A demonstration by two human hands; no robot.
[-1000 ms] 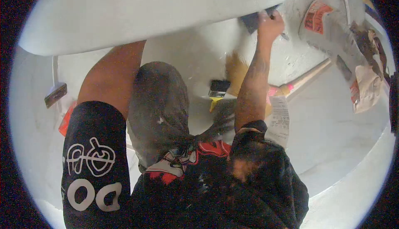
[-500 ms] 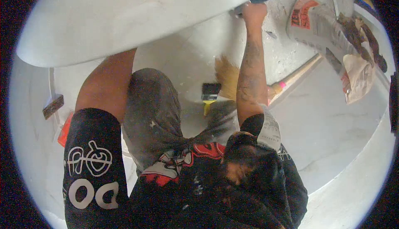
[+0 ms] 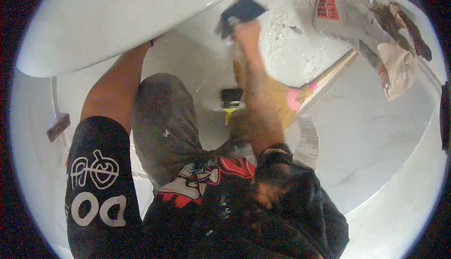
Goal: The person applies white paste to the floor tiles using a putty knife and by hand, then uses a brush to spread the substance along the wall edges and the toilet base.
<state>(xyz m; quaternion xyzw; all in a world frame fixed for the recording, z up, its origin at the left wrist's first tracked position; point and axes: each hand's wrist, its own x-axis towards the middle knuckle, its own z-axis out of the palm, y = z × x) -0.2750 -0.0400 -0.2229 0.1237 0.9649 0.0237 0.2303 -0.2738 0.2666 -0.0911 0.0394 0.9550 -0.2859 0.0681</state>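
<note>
Closed round a dark flat-bladed tool, my right hand (image 3: 247, 31) is out in front over the floor. The wide blade (image 3: 249, 10) of this tool points up and slightly blurs. My left arm reaches up under the big smooth white curved surface (image 3: 117, 19), whose edge hides my left hand. Below my right hand lies a brush (image 3: 231, 98) with dark bristles and a yellow handle. A straw broom (image 3: 277, 97) with pink binding is partly behind my right forearm.
A white and red bag (image 3: 336, 12) lies at the upper right, beside crumpled brown paper (image 3: 397, 66). Whitish crumbs are scattered on the floor (image 3: 300, 52). A brown-headed tool (image 3: 58, 127) is at the left. Printed paper (image 3: 307, 141) lies near my right elbow.
My right hand has moved left and slightly down with the tool, whose blade shows more fully. More of the broom is visible. The whole view has shifted slightly.
</note>
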